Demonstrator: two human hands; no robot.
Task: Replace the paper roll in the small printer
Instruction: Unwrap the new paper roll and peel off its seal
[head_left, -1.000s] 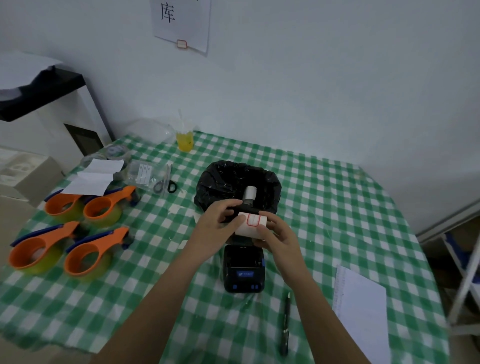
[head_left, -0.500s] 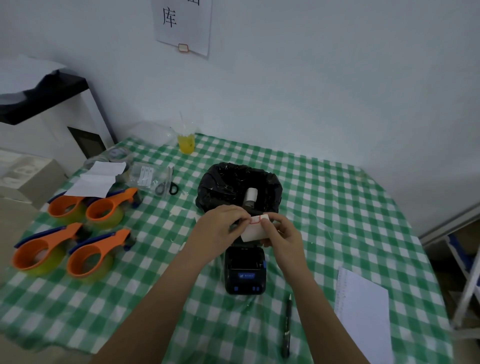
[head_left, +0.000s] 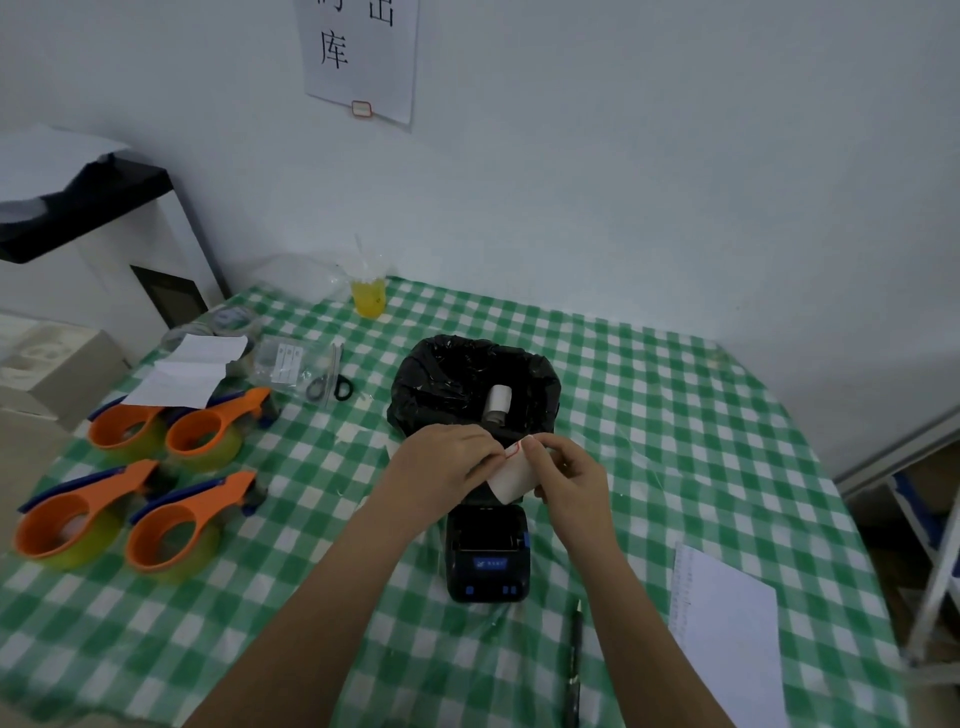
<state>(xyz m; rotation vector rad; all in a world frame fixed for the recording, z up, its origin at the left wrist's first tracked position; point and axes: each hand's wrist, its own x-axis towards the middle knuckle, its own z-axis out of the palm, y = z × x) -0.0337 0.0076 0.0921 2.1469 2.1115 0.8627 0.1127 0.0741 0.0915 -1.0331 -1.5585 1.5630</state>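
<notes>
Both hands have drifted slightly right of their earlier place, and the paper roll now sits tilted, its loose end lifted toward the bin.

Pen (head_left: 574, 660): dark, slim, lying lengthwise on the desk (head_left: 311, 649) just in front of the printer. Desk covering: green-and-white checked cloth, smooth, slightly creased.

Notepad (head_left: 727, 634): white, rectangular, flat at the near right.

Small printer (head_left: 487, 556): black plastic, boxy with rounded corners, blue label and blue buttons on the near face, paper bay open on top.

Left hand (head_left: 441, 462): forearm reaching in from lower left, knuckles up, fingers curled, grip pinching the red-edged end of the roll.

Right hand (head_left: 574, 475): forearm from lower right, wrist bent, thumb and forefinger pinching the same end from the other side.

Paper roll (head_left: 511, 475): white, short cylinder, held between both hands just above the printer's far end, not seated in the bay.

Tape dispensers (head_left: 156, 509): four, orange plastic loops with blue handles, yellowish clear tape, grouped at the left.

Bin (head_left: 447, 379): lined with a glossy, crumpled black bag, just beyond the hands; a white roll core (head_left: 497, 402) stands inside.

Scissors (head_left: 330, 387): black handles, beside clear plastic packets.

Cup (head_left: 369, 296): clear, yellow liquid, at the far edge.

Wall sheet (head_left: 363, 52): white paper, black characters.
</notes>
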